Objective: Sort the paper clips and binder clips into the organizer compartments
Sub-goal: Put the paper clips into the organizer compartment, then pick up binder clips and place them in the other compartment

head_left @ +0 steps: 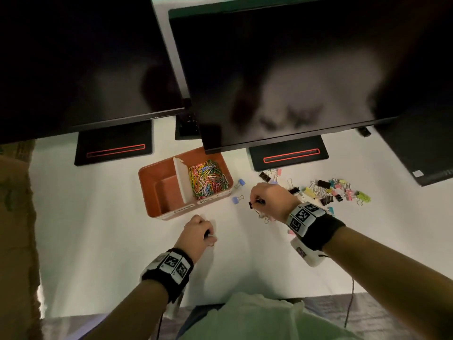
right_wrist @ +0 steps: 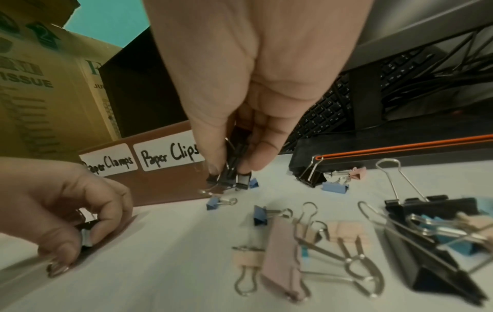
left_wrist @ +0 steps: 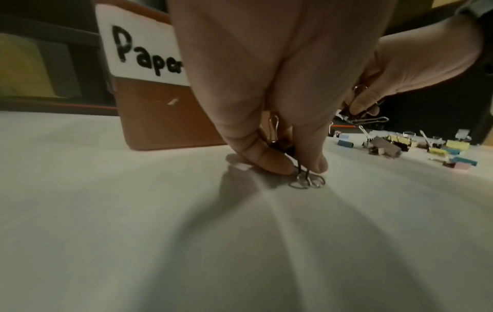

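The orange organizer (head_left: 149, 190) stands mid-table. Its right compartment holds coloured paper clips (head_left: 208, 179); its left one looks empty. Labels on its front read "Paper Clamps" (right_wrist: 109, 163) and "Paper Clips" (right_wrist: 170, 155). My left hand (head_left: 207, 235) pinches a small black binder clip (left_wrist: 282, 146) low on the table, just in front of the organizer. My right hand (head_left: 257, 201) grips several black binder clips (right_wrist: 230, 175) to the right of the organizer. A pile of coloured binder clips (head_left: 331, 190) lies further right.
Two blue binder clips (head_left: 237, 192) lie between the organizer and my right hand. Two dark monitors (head_left: 282, 77) on stands (head_left: 289, 155) overhang the back of the table. A keyboard (right_wrist: 346, 101) sits behind, a cardboard box (right_wrist: 34, 95) to the left.
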`<state>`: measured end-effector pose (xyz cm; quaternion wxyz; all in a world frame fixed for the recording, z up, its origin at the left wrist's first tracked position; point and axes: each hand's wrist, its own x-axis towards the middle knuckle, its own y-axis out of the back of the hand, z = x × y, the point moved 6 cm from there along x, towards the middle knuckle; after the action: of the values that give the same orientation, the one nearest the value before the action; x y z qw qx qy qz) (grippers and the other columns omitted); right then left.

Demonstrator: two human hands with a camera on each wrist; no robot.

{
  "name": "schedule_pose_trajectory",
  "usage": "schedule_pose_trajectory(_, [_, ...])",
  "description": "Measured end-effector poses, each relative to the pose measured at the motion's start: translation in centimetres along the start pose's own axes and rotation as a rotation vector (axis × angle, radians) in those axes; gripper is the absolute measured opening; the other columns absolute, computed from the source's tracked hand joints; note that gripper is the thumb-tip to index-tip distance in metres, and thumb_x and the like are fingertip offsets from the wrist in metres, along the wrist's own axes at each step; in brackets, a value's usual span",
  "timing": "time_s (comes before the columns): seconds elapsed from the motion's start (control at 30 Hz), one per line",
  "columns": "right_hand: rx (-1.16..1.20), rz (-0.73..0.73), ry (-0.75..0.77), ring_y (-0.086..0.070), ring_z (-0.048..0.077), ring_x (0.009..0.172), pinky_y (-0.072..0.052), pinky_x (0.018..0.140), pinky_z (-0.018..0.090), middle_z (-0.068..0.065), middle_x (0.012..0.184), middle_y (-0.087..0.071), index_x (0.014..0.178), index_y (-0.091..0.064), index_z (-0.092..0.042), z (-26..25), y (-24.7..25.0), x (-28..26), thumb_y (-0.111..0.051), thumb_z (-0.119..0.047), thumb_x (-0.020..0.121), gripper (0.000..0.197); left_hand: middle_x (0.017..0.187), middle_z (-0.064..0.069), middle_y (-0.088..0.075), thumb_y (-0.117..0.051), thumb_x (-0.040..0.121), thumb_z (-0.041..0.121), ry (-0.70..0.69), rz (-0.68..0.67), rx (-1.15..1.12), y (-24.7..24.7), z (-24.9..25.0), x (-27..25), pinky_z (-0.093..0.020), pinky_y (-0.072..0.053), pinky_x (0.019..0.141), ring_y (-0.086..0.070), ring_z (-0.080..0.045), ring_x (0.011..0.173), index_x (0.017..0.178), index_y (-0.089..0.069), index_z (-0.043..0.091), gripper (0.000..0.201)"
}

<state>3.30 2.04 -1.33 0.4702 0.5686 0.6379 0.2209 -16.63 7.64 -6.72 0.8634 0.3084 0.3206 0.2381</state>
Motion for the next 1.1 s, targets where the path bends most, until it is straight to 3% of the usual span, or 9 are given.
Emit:
schedule_pose_trajectory(0.17, [0.049, 0.043, 0.138, -0.056, 0.014, 0.083, -0.043, 0.077, 0.022, 0.003, 0.097, -0.064, 0.092, -0.064, -0.012, -5.1, 1.3, -0.3, -0.059, -0.017, 0.088, 0.008, 0.087, 0.009, -0.051, -0.074, 0.075, 0.019, -0.117, 0.031, -0.139, 4.6, 1.5, -3.1, -0.017, -0.042, 0.075, -0.054, -0.007, 0.08, 0.076, -0.061, 0.024, 0.014])
schedule_pose_trajectory(0.3, [0.147, 0.123, 0.291, -0.059, 0.017, 0.087, -0.047, 0.08, 0.027, 0.003, 0.095, -0.064, 0.09, -0.065, -0.012, -11.7, 2.9, 2.3, -0.065, -0.016, 0.084, 0.008, 0.088, 0.008, -0.054, -0.075, 0.074, 0.02, -0.123, 0.328, -0.18, 12.2, 0.9, -4.4, -0.015, -0.043, 0.074, -0.054, -0.003, 0.081, 0.078, -0.065, 0.024, 0.012])
schedule_pose_trajectory(0.4, [0.171, 0.148, 0.303, -0.058, 0.018, 0.09, -0.049, 0.083, 0.03, 0.004, 0.099, -0.063, 0.096, -0.063, -0.012, -16.3, 3.0, 5.4, -0.064, -0.021, 0.086, 0.013, 0.094, 0.003, -0.057, -0.07, 0.079, 0.017, 0.007, 0.528, -0.264, 16.4, -1.3, -3.8, -0.023, -0.051, 0.072, -0.055, -0.003, 0.082, 0.088, -0.064, 0.021, 0.011])
schedule_pose_trajectory(0.53, [0.23, 0.125, 0.227, -0.057, 0.021, 0.107, -0.049, 0.093, 0.037, 0.009, 0.119, -0.06, 0.124, -0.053, -0.015, -18.9, 2.0, 7.7, -0.06, -0.037, 0.088, 0.042, 0.111, -0.007, -0.061, -0.051, 0.092, 0.01, 0.152, 0.464, -0.444, 16.8, -4.1, -1.9, -0.041, -0.057, 0.08, -0.063, -0.023, 0.094, 0.113, -0.058, 0.013, 0.022])
schedule_pose_trajectory(0.67, [0.171, 0.197, 0.178, -0.058, 0.016, 0.108, -0.051, 0.09, 0.035, 0.0, 0.125, -0.056, 0.121, -0.052, -0.028, -15.7, 2.3, 6.0, -0.049, -0.049, 0.09, 0.038, 0.112, -0.001, -0.058, -0.048, 0.093, 0.013, 0.024, 0.471, -0.242, 16.6, -2.4, -2.4, -0.042, -0.052, 0.089, -0.06, -0.019, 0.099, 0.112, -0.06, 0.022, 0.024])
schedule_pose_trajectory(0.73, [0.183, 0.25, 0.121, -0.059, 0.015, 0.098, -0.051, 0.086, 0.035, -0.004, 0.114, -0.058, 0.114, -0.056, -0.028, -12.0, 2.6, 4.4, -0.052, -0.045, 0.089, 0.031, 0.107, 0.005, -0.057, -0.051, 0.091, 0.014, -0.1, 0.46, -0.244, 15.8, 0.3, -2.9, -0.028, -0.053, 0.085, -0.06, -0.008, 0.094, 0.107, -0.062, 0.023, 0.021])
schedule_pose_trajectory(0.83, [0.114, 0.288, -0.032, -0.055, 0.019, 0.105, -0.047, 0.092, 0.035, -0.001, 0.112, -0.059, 0.115, -0.058, -0.024, -4.9, 2.5, 2.1, -0.06, -0.038, 0.087, 0.032, 0.104, 0.008, -0.056, -0.054, 0.09, 0.013, -0.255, 0.348, -0.237, 12.9, 5.1, -2.9, -0.007, -0.045, 0.078, -0.056, 0.002, 0.092, 0.105, -0.064, 0.021, 0.019])
schedule_pose_trajectory(0.97, [-0.003, 0.227, -0.259, -0.052, 0.025, 0.112, -0.042, 0.099, 0.037, 0.005, 0.121, -0.055, 0.124, -0.052, -0.024, 2.4, 2.7, -0.3, -0.063, -0.037, 0.084, 0.043, 0.116, 0.01, -0.05, -0.054, 0.09, 0.016, -0.379, 0.124, -0.201, 6.8, 9.6, -1.1, -0.019, -0.046, 0.09, -0.05, -0.001, 0.106, 0.112, -0.059, 0.022, 0.023])
schedule_pose_trajectory(1.1, [0.059, 0.149, -0.316, -0.05, 0.026, 0.117, -0.039, 0.101, 0.036, 0.007, 0.129, -0.048, 0.127, -0.049, -0.022, 5.5, 2.9, -0.5, -0.064, -0.028, 0.085, 0.046, 0.146, 0.001, -0.029, -0.054, 0.089, 0.021, -0.292, -0.043, -0.057, 1.3, 11.0, 1.9, -0.029, -0.029, 0.111, -0.028, -0.014, 0.135, 0.129, -0.045, 0.025, 0.041])
